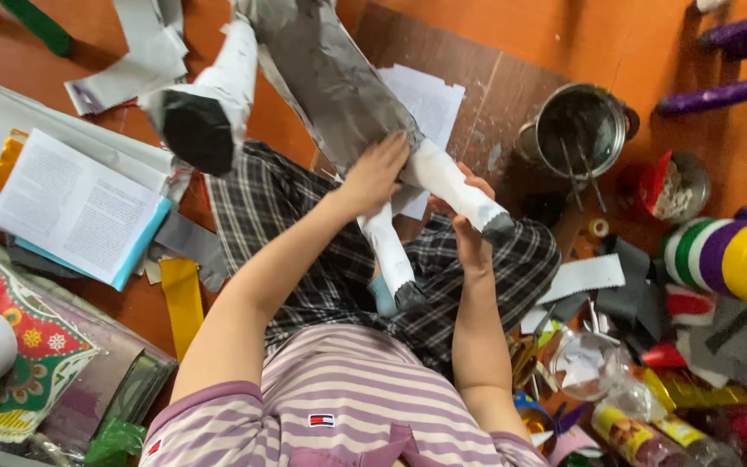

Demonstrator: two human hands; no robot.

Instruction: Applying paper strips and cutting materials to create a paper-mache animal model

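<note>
A large paper figure (pixel 330 78) with a grey body and white legs tipped in black is held over my lap. My left hand (pixel 378 171) lies on the grey body where the legs join, fingers pressed against it. My right hand (pixel 469 220) grips one white leg (pixel 456 186) from below, near its dark tip. A second white leg (pixel 391 255) hangs down between my arms. A third, thicker leg (pixel 209 104) sticks out to the left, its black end facing the camera.
A metal pot (pixel 577 130) with dark liquid and sticks stands on a wooden board at the right. Beside it are a small bowl of scraps (pixel 676 186), a striped coloured roll (pixel 737 259) and purple tubes (pixel 719 91). Printed sheets (pixel 75 207) and paper strips lie left.
</note>
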